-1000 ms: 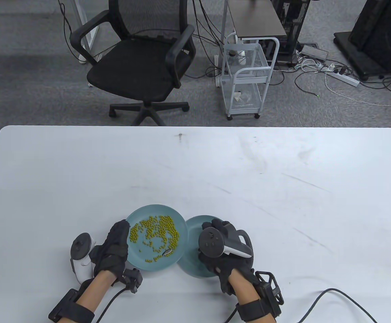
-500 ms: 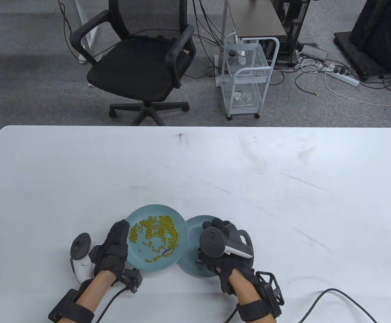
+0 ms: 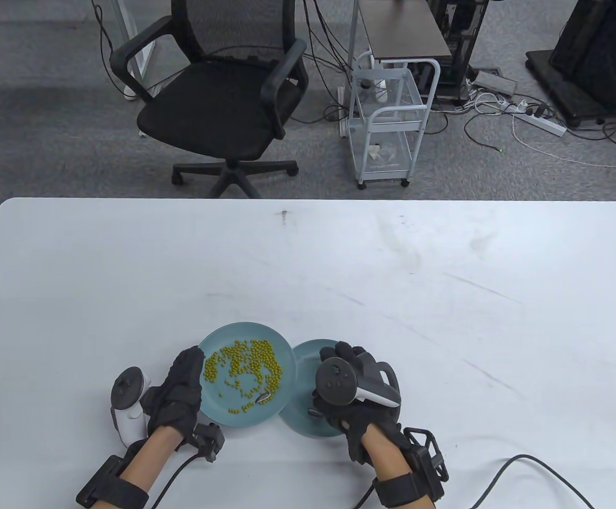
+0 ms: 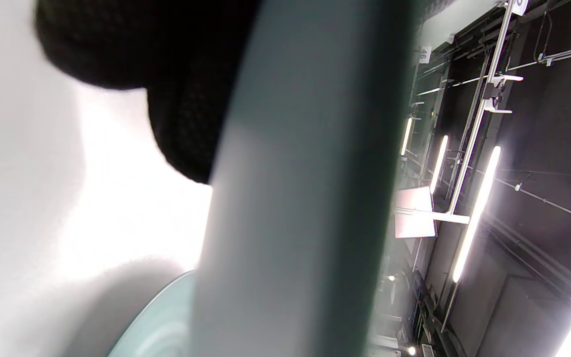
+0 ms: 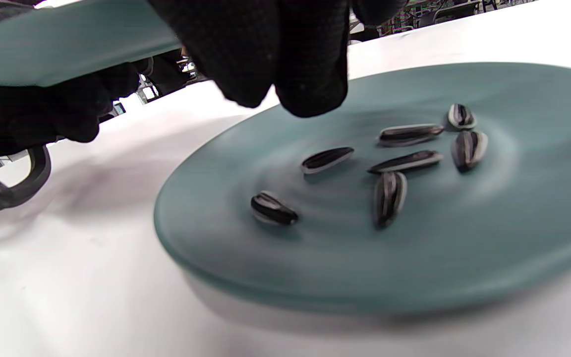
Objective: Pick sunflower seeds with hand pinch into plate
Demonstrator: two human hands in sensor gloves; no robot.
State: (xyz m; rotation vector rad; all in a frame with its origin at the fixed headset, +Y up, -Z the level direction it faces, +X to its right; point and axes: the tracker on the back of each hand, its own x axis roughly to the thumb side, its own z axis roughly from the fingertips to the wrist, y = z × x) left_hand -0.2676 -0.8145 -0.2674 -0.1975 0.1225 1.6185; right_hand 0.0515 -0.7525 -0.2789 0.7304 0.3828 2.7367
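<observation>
Our right hand hovers over the small plate, fingertips together, apparently empty; seven seeds lie there. Our left hand grips the pea plate. One seed remains there; next we reach and pinch it.

Two plates sit near the front edge of the table: the left plate overlaps the rim of the right plate and carries a heap of small round beans with one sunflower seed lying at their near side. Seven sunflower seeds lie in the right plate. The left hand rests at the left plate's left rim, and the right hand hangs over the right plate; beyond the table's far edge stand a chair to the left and a wire cart to its right.
</observation>
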